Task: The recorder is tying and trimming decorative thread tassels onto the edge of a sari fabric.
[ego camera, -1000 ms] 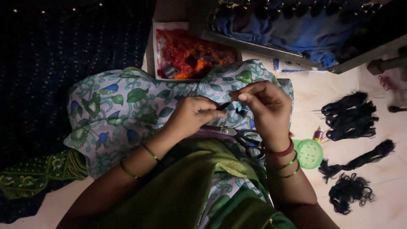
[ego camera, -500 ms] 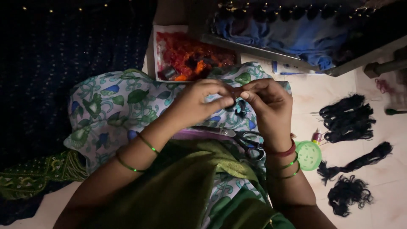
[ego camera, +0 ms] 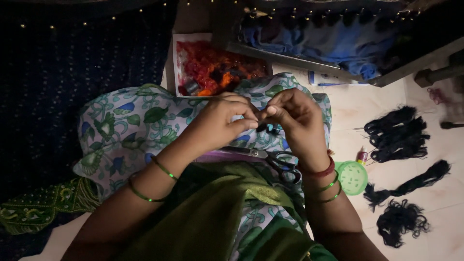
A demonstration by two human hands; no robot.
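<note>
My left hand (ego camera: 220, 122) and my right hand (ego camera: 295, 121) meet fingertip to fingertip above my lap. Both pinch a small dark piece (ego camera: 262, 127) that looks like black thread or hair; its exact form is too small to tell. Under the hands lies a white cloth with green leaves and blue flowers (ego camera: 128, 130). A pair of black-handled scissors (ego camera: 275, 162) rests on my lap just below the hands. Green bangles ring both wrists.
Bundles of black hair or thread (ego camera: 396, 133) lie on the pale floor at the right, with a small green round lid (ego camera: 352, 177) beside them. A box of red and orange material (ego camera: 212, 70) sits behind the hands. Dark blue beaded fabric (ego camera: 63, 72) fills the left.
Both hands have stayed pinched together over the lap and shifted only slightly. The fingers have worked the small dark piece between them.
</note>
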